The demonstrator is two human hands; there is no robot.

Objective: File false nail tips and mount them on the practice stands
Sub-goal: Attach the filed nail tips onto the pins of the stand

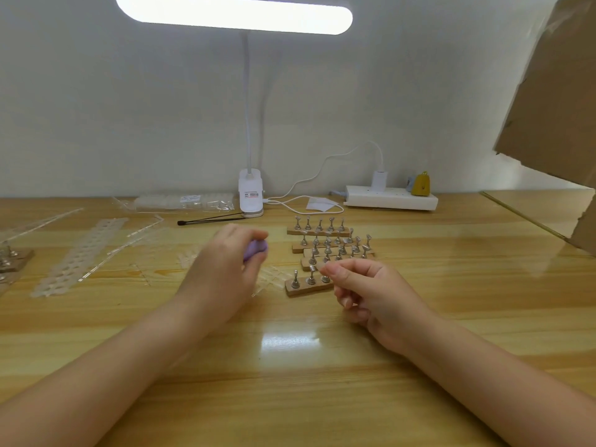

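Gripping a small purple file in a curled left hand, a person works at a pale wood counter, the right hand pinching thumb and forefinger together just above the nearest practice stand. Whatever sits in that pinch is too small and clear to make out; it may be a nail tip, but that cannot be confirmed. By the look of things, the job stands between filing and mounting, with a tip apparently about to go onto one of the metal pegs. That next move would call for a steady, fine placement on a narrow peg head, without knocking its neighbours.

More wooden stands with bare pegs lie in rows just beyond, none visibly carrying a tip. Clear strips of nail tips and loose plastic sprues lie to the left. At the back, against a plain white wall, stand a clip-on lamp, lit overhead, a slim black-tipped tool, a white power strip and a bag of clear tips. A cardboard box looms at right.
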